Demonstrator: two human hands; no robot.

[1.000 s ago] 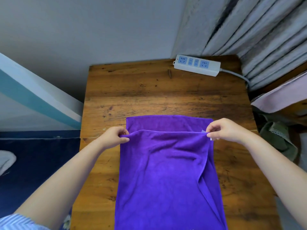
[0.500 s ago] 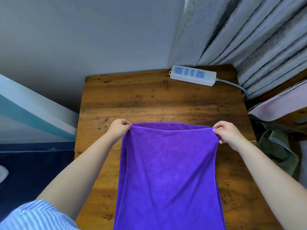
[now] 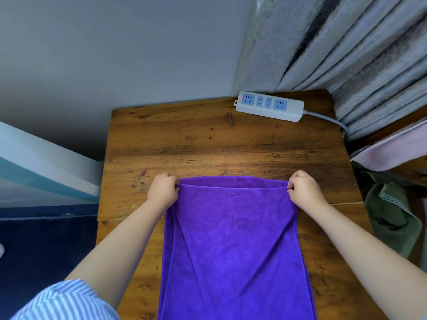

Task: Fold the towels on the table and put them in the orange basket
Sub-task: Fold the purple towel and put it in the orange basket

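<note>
1. Left hand [image 3: 163, 192]: fingers curled, pinching the far left corner of the purple towel [image 3: 233, 245]; the knuckles face the camera and the forearm runs back toward the near left corner of the desk [image 3: 208, 144]

2. Right hand [image 3: 304, 190]: fingers curled, pinching the far right corner of the same towel; the forearm runs back toward the near right edge of the desk

3. Purple towel: held stretched between the two hands, its upper layer drawn taut with a slight sag at the middle. A second layer of the same cloth shows as a narrow strip just beyond the held edge, lying on the desk surface. The towel runs down the middle of the desk toward its near edge and out of view at the bottom; creases fan down from both gripped corners

4. Striped sleeve [image 3: 67, 301]: blue and white, visible at the lower left on the person's left arm

5. Desk: brown wood with dark grain marks; the far half is bare wood apart from the item below

6. Power strip [image 3: 269, 106]: white with blue sockets, lying near the far right corner of the desk, well apart from the towel; its cable [image 3: 328, 117] leaves over the right edge

7. Curtain [image 3: 346, 54]: grey, hanging beyond the far right corner

8. Green cloth [image 3: 390, 211]: lying off the right edge of the desk, below its level
</note>
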